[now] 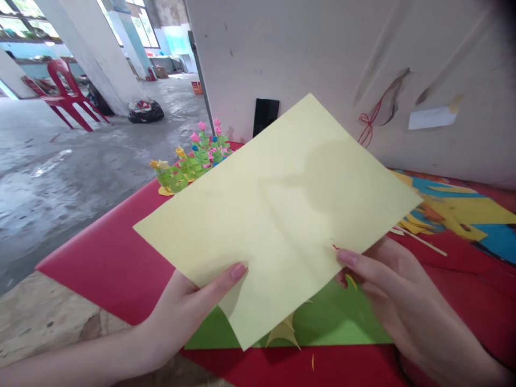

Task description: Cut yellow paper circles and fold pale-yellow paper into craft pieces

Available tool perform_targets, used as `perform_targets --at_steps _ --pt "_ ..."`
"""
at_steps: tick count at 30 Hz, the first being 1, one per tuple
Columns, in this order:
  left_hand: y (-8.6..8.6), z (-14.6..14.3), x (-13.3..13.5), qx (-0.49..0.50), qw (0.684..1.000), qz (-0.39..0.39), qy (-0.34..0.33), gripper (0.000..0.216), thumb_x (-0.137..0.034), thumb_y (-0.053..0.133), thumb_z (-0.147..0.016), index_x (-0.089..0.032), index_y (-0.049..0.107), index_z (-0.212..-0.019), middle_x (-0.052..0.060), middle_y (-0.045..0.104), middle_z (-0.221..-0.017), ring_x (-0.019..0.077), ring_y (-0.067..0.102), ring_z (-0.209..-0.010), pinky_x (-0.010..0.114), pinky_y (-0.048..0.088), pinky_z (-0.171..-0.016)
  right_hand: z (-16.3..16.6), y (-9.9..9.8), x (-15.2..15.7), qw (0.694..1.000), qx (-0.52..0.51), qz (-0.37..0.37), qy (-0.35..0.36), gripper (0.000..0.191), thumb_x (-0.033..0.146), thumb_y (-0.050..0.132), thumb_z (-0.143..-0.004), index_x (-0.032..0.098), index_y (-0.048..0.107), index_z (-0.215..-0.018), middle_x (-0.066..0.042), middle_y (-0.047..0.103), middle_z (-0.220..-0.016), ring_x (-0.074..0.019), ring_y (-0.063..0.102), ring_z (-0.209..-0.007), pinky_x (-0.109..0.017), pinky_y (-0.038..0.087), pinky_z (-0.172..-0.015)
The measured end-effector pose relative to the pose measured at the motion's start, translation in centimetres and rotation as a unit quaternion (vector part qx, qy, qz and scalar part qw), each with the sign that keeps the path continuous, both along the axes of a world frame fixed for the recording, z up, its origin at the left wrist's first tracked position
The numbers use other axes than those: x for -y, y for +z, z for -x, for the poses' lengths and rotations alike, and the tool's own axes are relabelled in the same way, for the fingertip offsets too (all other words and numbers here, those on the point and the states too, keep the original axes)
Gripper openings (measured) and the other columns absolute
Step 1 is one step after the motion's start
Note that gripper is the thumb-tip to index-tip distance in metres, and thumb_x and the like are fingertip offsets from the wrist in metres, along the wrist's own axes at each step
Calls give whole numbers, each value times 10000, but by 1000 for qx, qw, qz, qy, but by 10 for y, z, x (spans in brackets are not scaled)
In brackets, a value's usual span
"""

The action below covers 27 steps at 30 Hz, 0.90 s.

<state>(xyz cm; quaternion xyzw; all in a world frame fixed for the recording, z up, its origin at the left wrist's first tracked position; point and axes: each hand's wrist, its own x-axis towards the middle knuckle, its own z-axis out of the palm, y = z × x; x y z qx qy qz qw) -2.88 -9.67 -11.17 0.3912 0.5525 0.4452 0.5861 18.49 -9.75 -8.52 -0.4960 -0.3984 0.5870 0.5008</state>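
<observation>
A pale yellow sheet of paper (pixel 278 215) is held up above the table, turned like a diamond. My left hand (pixel 189 306) pinches its lower left edge, thumb on top. My right hand (pixel 391 290) pinches the lower right edge, thumb on top as well. Under the sheet a green paper (pixel 334 322) lies flat on the red table cover (pixel 121 258). A small yellow paper scrap (pixel 284 330) sits on the green paper just below the sheet's bottom corner.
Several small green paper trees with pink and yellow stars (pixel 193 158) stand at the table's far left. Blue and yellow paper offcuts (pixel 463 212) lie at the right. A white wall (pixel 342 59) rises behind the table. Red chairs (pixel 66 94) stand on the concrete floor at left.
</observation>
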Motion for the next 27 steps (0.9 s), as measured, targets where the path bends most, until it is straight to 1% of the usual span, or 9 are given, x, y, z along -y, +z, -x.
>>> perform_targets --at_steps 4,6,8,13,17,20,22,24,27 --pt "7 -2 -5 9 999 -8 42 487 -350 750 -622 -251 645 -1087 29 698 -1025 283 654 -930 313 584 -745 -5 1 -1 998 26 -55 -34 156 303 720 -672 275 617 -786 48 526 -636 -100 414 -528 -169 391 -455" --pt "10 -3 -8 24 998 -8 54 526 -326 752 -625 -236 620 -1127 38 687 -1054 284 646 -953 313 581 -753 -8 1 -2 995 36 -72 -64 201 306 728 -658 282 608 -817 48 512 -666 -100 410 -549 -165 374 -450" --pt "11 -3 -11 47 997 -4 61 555 -302 751 -630 -222 597 -1158 43 677 -1078 274 641 -968 300 579 -758 -11 0 -3 991 64 -84 -78 152 333 724 -665 268 617 -751 48 500 -656 -101 421 -566 -164 371 -466" --pt "12 -4 -11 101 993 27 55 564 -285 741 -649 -218 573 -1183 35 682 -1070 263 645 -963 289 584 -732 -14 -2 -9 989 95 -92 -72 82 355 726 -668 291 690 -706 46 595 -669 -97 465 -578 -167 405 -530" --pt "13 -4 -9 106 993 26 50 501 -287 726 -668 -213 599 -1147 47 672 -1088 257 651 -949 280 583 -723 -16 -2 -9 989 102 -94 -52 48 321 705 -697 277 695 -713 43 586 -652 -100 462 -587 -186 388 -536" --pt "14 -3 -9 93 995 10 42 461 -299 724 -667 -225 623 -1111 37 673 -1089 251 654 -942 275 579 -728 -20 3 -6 987 114 -102 -55 23 292 683 -712 271 680 -721 40 574 -666 -109 434 -594 -217 346 -522" --pt "14 -1 -8 65 997 -20 45 456 -303 742 -642 -237 642 -1081 25 675 -1086 246 645 -963 257 567 -753 -23 10 -3 984 119 -110 -71 13 278 666 -711 269 666 -720 37 552 -665 -117 421 -601 -238 328 -519" --pt "13 0 -8 24 997 -51 55 393 -311 748 -632 -244 677 -1013 15 684 -1069 234 641 -975 230 553 -774 -28 18 -3 977 117 -150 -101 27 245 638 -716 265 656 -712 28 530 -671 -125 419 -601 -266 324 -524" --pt "12 1 -7 -21 997 -58 55 227 -351 722 -657 -233 725 -851 15 712 -992 228 664 -906 220 559 -736 -40 26 -7 950 122 -250 -141 105 189 573 -712 267 639 -687 10 480 -660 -139 412 -557 -316 308 -488"
